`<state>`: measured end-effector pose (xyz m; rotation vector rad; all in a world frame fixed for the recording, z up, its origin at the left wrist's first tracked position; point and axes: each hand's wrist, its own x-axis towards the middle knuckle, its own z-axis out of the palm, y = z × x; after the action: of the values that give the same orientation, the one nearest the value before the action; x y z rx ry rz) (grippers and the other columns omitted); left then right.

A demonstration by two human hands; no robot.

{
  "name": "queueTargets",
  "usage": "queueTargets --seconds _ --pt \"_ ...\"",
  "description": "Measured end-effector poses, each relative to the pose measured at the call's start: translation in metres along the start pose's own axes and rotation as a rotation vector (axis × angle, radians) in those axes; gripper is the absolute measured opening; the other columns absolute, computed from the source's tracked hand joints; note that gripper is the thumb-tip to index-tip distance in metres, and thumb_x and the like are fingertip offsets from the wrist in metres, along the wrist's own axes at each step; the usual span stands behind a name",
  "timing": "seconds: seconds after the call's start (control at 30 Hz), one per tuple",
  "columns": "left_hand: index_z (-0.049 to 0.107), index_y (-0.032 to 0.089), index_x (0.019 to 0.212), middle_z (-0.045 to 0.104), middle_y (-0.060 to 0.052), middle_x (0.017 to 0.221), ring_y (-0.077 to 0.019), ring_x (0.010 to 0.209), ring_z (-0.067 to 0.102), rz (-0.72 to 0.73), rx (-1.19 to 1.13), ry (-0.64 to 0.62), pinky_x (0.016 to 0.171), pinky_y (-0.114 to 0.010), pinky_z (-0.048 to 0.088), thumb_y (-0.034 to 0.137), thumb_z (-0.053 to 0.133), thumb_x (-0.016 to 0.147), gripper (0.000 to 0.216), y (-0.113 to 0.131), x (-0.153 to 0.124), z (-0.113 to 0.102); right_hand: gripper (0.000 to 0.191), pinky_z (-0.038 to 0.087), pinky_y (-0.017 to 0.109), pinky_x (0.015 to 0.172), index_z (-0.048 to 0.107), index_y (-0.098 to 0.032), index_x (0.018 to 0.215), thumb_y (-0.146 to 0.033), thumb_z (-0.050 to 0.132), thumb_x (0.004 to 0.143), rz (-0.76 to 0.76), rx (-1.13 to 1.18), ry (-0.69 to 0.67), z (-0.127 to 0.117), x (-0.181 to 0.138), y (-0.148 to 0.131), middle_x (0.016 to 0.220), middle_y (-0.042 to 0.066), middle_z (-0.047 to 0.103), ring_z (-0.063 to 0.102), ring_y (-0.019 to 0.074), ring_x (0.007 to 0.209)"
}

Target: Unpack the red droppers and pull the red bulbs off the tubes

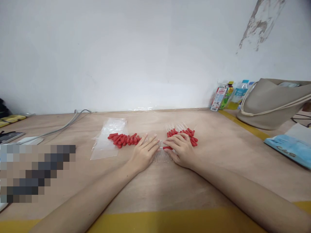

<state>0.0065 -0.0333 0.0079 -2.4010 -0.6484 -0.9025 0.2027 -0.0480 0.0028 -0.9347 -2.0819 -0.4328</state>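
Observation:
Loose red dropper bulbs [123, 139] lie in a heap at the left, partly on clear plastic bags [109, 129]. Between my hands, a pile of thin clear dropper tubes [162, 157] rests on the table. My left hand [145, 151] is closed at the fingertips on the end of one clear tube; most of that tube is hidden. Facing it, my right hand [182, 149] pinches a red bulb [167, 148], which meets the tube. Behind the right hand lie several droppers [187, 132], their red bulbs toward me and clear stems pointing to the wall.
A grey bag [272, 103], bottles [239, 94] and a drink carton [218, 98] stand at the back right. A blue packet [286, 150] lies at the right edge. A grey cable [60, 129] runs along the left. Yellow tape [145, 223] marks the front edge.

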Motion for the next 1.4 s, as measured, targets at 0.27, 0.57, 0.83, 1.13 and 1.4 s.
queueTargets --seconds 0.27,0.57,0.83,1.13,1.4 --pt "0.057 0.011 0.098 0.064 -0.008 0.105 -0.0206 0.112 0.050 0.050 -0.047 -0.004 0.099 -0.041 0.038 0.012 0.046 0.083 0.019 -0.001 -0.003 0.000 0.021 0.029 0.042 0.100 0.062 -0.019 0.099 -0.026 0.047 0.085 -0.103 0.021 -0.039 0.002 0.000 -0.005 0.099 0.003 0.066 0.055 0.0182 0.101" --pt "0.059 0.013 0.090 0.067 -0.007 0.096 -0.0174 0.105 0.055 0.096 -0.127 -0.041 0.104 -0.043 0.034 0.010 0.042 0.083 0.018 0.004 -0.006 -0.010 0.018 0.041 0.035 0.094 0.062 -0.015 0.093 -0.018 0.047 0.084 -0.287 0.090 -0.049 -0.005 -0.001 -0.004 0.097 0.006 0.066 0.059 0.0144 0.094" --pt "0.059 0.013 0.090 0.067 -0.007 0.094 -0.0176 0.103 0.057 0.075 -0.186 -0.034 0.106 -0.045 0.029 0.009 0.043 0.082 0.018 0.007 -0.008 -0.020 0.021 0.042 0.038 0.096 0.060 -0.013 0.101 -0.013 0.047 0.084 -0.460 -0.007 -0.011 -0.014 -0.002 0.000 0.100 0.005 0.066 0.056 0.0169 0.103" --pt "0.058 0.013 0.091 0.067 -0.007 0.095 -0.0167 0.104 0.056 0.077 -0.223 -0.028 0.106 -0.045 0.029 0.008 0.044 0.081 0.018 0.011 -0.008 -0.021 0.028 0.042 0.039 0.097 0.056 -0.008 0.107 -0.009 0.037 0.086 -0.607 -0.090 -0.037 -0.026 0.000 0.002 0.107 0.011 0.062 0.049 0.0189 0.112" --pt "0.059 0.018 0.093 0.064 -0.005 0.094 -0.0157 0.091 0.059 -0.239 -0.131 0.057 0.084 -0.032 0.048 0.016 0.044 0.084 0.017 -0.028 -0.024 -0.020 0.024 0.047 0.036 0.084 0.060 -0.019 0.105 -0.019 0.051 0.083 -0.209 -0.087 0.097 -0.028 -0.009 0.046 0.100 0.007 0.064 0.056 0.0179 0.097"
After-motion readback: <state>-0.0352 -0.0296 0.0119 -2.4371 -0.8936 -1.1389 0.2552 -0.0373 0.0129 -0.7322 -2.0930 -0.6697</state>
